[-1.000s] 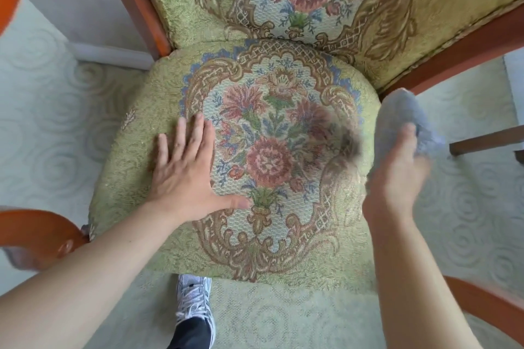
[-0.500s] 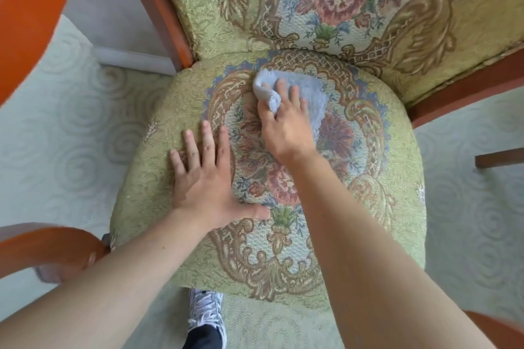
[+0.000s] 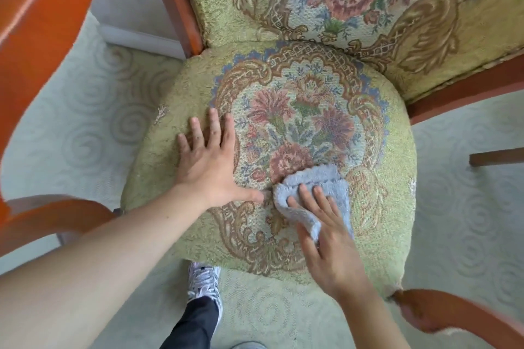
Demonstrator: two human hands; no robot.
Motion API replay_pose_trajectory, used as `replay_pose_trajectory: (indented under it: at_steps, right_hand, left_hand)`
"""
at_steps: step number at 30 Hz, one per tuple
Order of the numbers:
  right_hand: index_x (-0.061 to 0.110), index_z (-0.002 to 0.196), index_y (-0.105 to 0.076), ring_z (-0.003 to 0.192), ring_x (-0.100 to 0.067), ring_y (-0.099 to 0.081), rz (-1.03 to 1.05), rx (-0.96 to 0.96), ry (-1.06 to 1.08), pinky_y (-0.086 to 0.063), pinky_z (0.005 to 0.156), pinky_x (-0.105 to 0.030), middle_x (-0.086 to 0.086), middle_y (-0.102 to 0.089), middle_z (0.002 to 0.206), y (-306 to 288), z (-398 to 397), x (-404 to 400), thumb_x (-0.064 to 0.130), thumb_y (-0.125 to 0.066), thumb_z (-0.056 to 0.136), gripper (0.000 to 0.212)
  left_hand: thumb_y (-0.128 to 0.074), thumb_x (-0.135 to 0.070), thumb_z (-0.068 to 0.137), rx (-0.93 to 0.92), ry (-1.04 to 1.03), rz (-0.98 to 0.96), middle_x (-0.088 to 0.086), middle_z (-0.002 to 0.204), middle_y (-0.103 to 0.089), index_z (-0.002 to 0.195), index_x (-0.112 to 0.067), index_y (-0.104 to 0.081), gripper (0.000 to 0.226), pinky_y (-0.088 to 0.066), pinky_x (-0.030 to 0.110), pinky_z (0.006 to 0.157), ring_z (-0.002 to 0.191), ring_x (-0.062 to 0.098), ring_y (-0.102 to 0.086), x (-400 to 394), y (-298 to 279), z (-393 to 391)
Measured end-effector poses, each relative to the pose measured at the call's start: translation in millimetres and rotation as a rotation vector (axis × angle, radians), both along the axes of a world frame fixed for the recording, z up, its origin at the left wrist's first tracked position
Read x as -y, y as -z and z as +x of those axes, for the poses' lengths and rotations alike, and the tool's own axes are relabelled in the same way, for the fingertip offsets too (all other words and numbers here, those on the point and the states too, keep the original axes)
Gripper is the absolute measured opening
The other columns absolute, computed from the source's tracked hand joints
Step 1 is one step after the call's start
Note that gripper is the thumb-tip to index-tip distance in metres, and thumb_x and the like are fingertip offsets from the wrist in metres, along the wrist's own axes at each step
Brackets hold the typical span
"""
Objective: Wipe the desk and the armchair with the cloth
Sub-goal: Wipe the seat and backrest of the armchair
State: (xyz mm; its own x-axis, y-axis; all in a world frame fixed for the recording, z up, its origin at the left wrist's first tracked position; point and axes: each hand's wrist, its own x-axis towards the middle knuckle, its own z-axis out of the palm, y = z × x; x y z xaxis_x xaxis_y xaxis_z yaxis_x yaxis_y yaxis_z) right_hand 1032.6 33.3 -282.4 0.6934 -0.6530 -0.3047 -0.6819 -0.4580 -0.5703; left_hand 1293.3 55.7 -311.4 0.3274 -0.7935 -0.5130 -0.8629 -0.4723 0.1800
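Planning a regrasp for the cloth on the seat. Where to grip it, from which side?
Judging by its pose, take the cloth at its far edge, coming from above on the backrest side. That edge lies flat and bare on the seat cushion; the right hand presses on the near, bunched part.

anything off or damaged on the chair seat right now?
Nothing stands out. The seat cushion looks whole, with no spill or tear. The left hand lies flat on it; the right hand presses the blue cloth near the front.
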Motion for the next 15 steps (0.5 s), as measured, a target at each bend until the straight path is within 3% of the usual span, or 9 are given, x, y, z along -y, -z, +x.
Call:
replay_pose_trajectory:
  at_steps: [2,4,5,7,8,10,11,13,15]
  right_hand:
    - [0.039,0.149,-0.033,0.149,0.001,-0.004,0.026,-0.04,0.09,-0.008,0.123,-0.028,0.022,-0.019,0.159,-14,-11,5,0.05,-0.024,0.102,0.049]
    - [0.044,0.147,-0.034,0.146,0.0,-0.022,0.081,-0.034,0.376,-0.024,0.115,-0.024,0.019,-0.033,0.155,-29,-15,13,0.069,-0.015,0.094,0.062]
    - [0.039,0.148,-0.036,0.142,-0.007,-0.033,0.087,-0.006,0.556,-0.032,0.108,-0.024,0.009,-0.041,0.153,-34,-14,19,0.072,-0.014,0.091,0.069]
    - [0.03,0.151,-0.034,0.14,-0.011,-0.035,0.08,0.111,0.834,-0.033,0.108,-0.021,-0.001,-0.039,0.156,-38,-8,36,0.063,-0.022,0.095,0.066]
    - [0.024,0.149,-0.037,0.141,-0.015,-0.035,0.077,0.158,0.936,-0.032,0.113,-0.025,-0.006,-0.039,0.155,-37,-1,45,0.06,-0.026,0.095,0.066]
    - [0.012,0.141,-0.047,0.136,-0.033,-0.044,0.112,0.21,1.113,-0.038,0.111,-0.048,-0.02,-0.047,0.146,-31,15,66,0.065,-0.026,0.09,0.076]
    - [0.009,0.139,-0.048,0.133,-0.038,-0.046,0.134,0.231,1.173,-0.04,0.108,-0.053,-0.023,-0.05,0.142,-27,25,75,0.066,-0.026,0.089,0.078]
    - [0.009,0.143,-0.044,0.135,-0.035,-0.044,0.14,0.244,1.19,-0.036,0.113,-0.048,-0.02,-0.05,0.144,-14,47,85,0.056,-0.028,0.098,0.067]
    - [0.011,0.153,-0.027,0.148,-0.029,-0.021,0.037,0.136,1.05,-0.016,0.122,-0.042,-0.014,-0.029,0.159,-1,68,85,0.039,-0.029,0.105,0.056]
  left_hand:
    - [-0.037,-0.108,0.031,-0.037,0.008,0.006,0.013,0.156,0.04,0.144,-0.022,0.042,0.162,-0.002,0.065,0.117,0.147,0.047,0.02,0,-5,2]
    - [-0.038,-0.108,0.033,-0.041,0.036,0.001,0.013,0.157,0.038,0.144,-0.023,0.041,0.16,-0.001,0.066,0.117,0.146,0.045,0.023,2,-11,1]
    - [-0.038,-0.107,0.035,-0.04,0.064,-0.003,0.012,0.157,0.038,0.144,-0.024,0.042,0.159,0.001,0.067,0.117,0.146,0.044,0.026,4,-14,0]
    - [-0.037,-0.107,0.036,-0.041,0.126,-0.016,0.008,0.155,0.043,0.142,-0.028,0.045,0.156,0.006,0.071,0.114,0.142,0.043,0.034,12,-19,-4]
    - [-0.037,-0.107,0.036,-0.048,0.153,-0.019,0.005,0.153,0.047,0.142,-0.03,0.045,0.155,0.007,0.073,0.112,0.14,0.043,0.037,19,-20,-7]
    - [-0.04,-0.106,0.035,-0.071,0.183,-0.016,-0.002,0.15,0.052,0.142,-0.034,0.044,0.154,0.007,0.077,0.108,0.137,0.045,0.04,32,-20,-11]
    - [-0.042,-0.105,0.035,-0.08,0.191,-0.005,-0.004,0.148,0.053,0.142,-0.035,0.044,0.154,0.006,0.079,0.106,0.137,0.046,0.04,39,-19,-13]
    - [-0.045,-0.105,0.034,-0.068,0.207,0.035,-0.005,0.146,0.056,0.142,-0.036,0.043,0.156,0.003,0.081,0.105,0.135,0.048,0.04,49,-16,-16]
    - [-0.044,-0.106,0.033,-0.033,0.222,0.054,-0.004,0.145,0.056,0.143,-0.034,0.043,0.158,0.0,0.083,0.104,0.135,0.052,0.038,54,-12,-18]
